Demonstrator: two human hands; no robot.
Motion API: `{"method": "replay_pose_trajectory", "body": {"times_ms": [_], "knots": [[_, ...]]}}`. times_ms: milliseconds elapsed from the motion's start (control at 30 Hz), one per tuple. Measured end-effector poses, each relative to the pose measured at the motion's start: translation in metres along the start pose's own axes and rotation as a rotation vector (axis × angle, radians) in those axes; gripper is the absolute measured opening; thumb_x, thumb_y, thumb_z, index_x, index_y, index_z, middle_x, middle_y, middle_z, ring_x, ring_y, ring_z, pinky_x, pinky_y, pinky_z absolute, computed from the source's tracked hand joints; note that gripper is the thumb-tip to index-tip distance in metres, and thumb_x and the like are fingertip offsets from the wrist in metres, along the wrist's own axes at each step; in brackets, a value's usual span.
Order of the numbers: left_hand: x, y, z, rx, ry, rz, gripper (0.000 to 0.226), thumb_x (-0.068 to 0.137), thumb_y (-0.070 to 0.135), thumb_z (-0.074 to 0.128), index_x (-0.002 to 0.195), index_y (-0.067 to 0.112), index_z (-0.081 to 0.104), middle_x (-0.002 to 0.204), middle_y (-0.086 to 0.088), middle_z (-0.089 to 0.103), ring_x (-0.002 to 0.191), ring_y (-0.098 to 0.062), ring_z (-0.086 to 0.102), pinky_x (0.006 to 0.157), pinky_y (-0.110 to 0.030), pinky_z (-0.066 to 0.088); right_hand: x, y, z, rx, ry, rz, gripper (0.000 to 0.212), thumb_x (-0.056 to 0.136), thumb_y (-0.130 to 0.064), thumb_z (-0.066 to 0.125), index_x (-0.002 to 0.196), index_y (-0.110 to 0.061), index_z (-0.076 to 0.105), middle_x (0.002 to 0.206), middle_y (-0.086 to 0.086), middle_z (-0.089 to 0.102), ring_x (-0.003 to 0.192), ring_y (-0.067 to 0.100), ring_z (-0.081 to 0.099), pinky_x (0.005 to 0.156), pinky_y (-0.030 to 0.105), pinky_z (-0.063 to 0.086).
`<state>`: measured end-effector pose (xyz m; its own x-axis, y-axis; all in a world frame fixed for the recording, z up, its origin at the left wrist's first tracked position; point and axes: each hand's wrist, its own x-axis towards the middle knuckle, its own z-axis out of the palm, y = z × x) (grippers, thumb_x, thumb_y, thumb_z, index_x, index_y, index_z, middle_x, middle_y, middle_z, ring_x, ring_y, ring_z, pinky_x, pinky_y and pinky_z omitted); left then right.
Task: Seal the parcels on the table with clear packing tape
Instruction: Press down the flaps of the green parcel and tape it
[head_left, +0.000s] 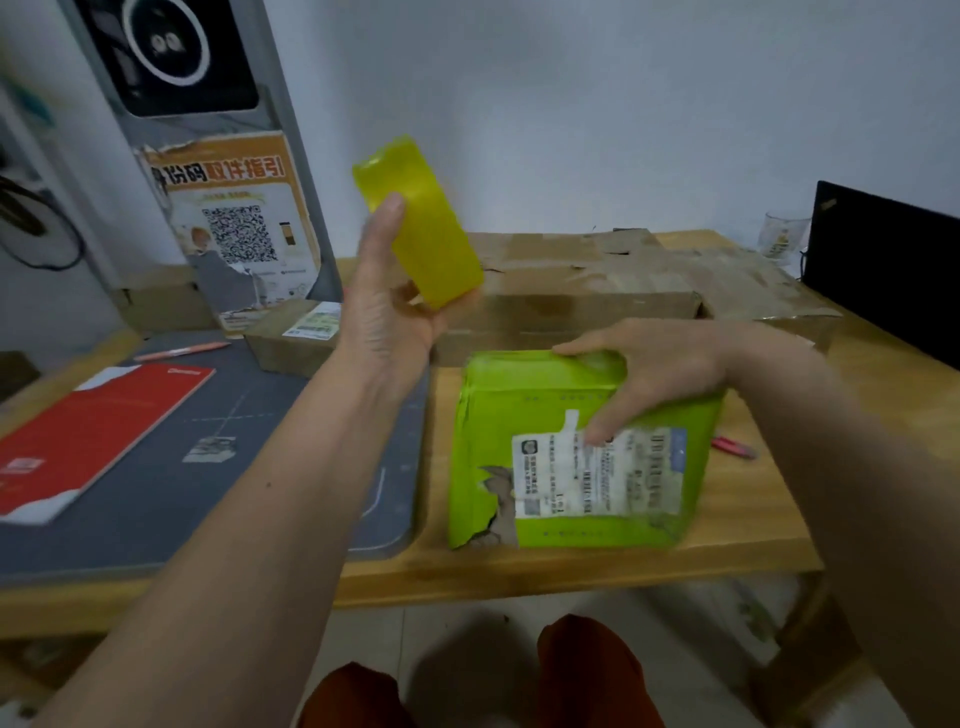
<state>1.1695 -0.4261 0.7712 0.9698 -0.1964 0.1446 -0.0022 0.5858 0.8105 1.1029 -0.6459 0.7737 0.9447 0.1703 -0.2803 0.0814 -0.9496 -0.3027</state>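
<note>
Left hand (387, 312) is up above the tabletop (571, 566), fingers curled round a yellow tape roll (421, 223), while the right hand (649, 374) clamps thumb and fingers over the far edge of the green parcel (571, 457) lying near the front edge, brown boxes (587, 280) just behind it.

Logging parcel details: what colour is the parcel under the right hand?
Bright lime green parcel with a white label, clearest in the head view.
</note>
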Motion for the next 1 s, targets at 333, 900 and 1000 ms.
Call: {"method": "replay_pose_trajectory", "body": {"times_ms": [333, 900, 1000], "knots": [[-0.017, -0.006, -0.043, -0.086, 0.137, -0.034, 0.073, 0.080, 0.053, 0.067, 0.142, 0.018, 0.050, 0.118, -0.012, 0.063, 0.108, -0.030, 0.065, 0.076, -0.041, 0.058, 0.031, -0.002, -0.008, 0.088, 0.227, 0.060, 0.060, 0.071, -0.043, 0.081, 0.125, -0.021, 0.065, 0.127, -0.001, 0.064, 0.112, 0.015, 0.059, 0.092, 0.027, 0.044], [-0.033, -0.060, -0.049, -0.421, 0.366, -0.151, 0.063, 0.086, 0.058, 0.059, 0.132, 0.016, 0.060, 0.129, -0.014, 0.063, 0.113, -0.034, 0.063, 0.080, -0.043, 0.058, 0.020, -0.001, 0.094, -0.257, 0.663, -0.265, 0.085, 0.078, -0.086, 0.025, 0.118, -0.026, 0.070, 0.125, -0.001, 0.067, 0.116, 0.025, 0.062, 0.101, 0.046, 0.045], [-0.043, -0.065, -0.039, -0.476, 0.430, -0.089, 0.057, 0.089, 0.056, 0.058, 0.130, 0.018, 0.061, 0.121, -0.012, 0.066, 0.111, -0.033, 0.065, 0.077, -0.041, 0.059, 0.024, 0.003, 0.091, -0.309, 0.729, -0.353, 0.070, 0.085, -0.075, 0.037, 0.108, -0.021, 0.076, 0.113, 0.001, 0.073, 0.105, 0.022, 0.069, 0.093, 0.039, 0.050]]}}
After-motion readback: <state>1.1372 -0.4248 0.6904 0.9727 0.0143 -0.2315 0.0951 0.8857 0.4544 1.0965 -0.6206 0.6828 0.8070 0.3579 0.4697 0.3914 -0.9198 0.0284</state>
